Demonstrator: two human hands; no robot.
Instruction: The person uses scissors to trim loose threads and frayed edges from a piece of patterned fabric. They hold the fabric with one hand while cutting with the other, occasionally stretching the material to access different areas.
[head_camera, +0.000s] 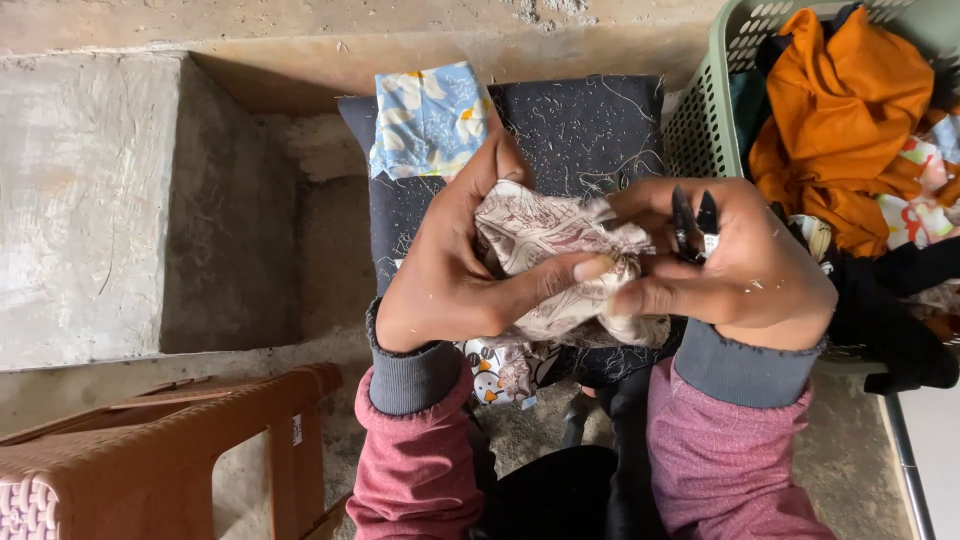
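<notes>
My left hand grips a crumpled piece of cream cloth with a brown print, the thumb pressing across its front. My right hand pinches the same cloth at its right side and also holds a small black thread snipper between the fingers. Both hands are held over a dark cushion strewn with thread bits. A folded blue floral cloth lies on the cushion's far left corner. More printed cloth hangs below my hands.
A green plastic basket at the right holds orange, black and patterned fabrics. A brown plastic stool stands at the lower left. A concrete block rises at the left, and bare concrete floor lies below.
</notes>
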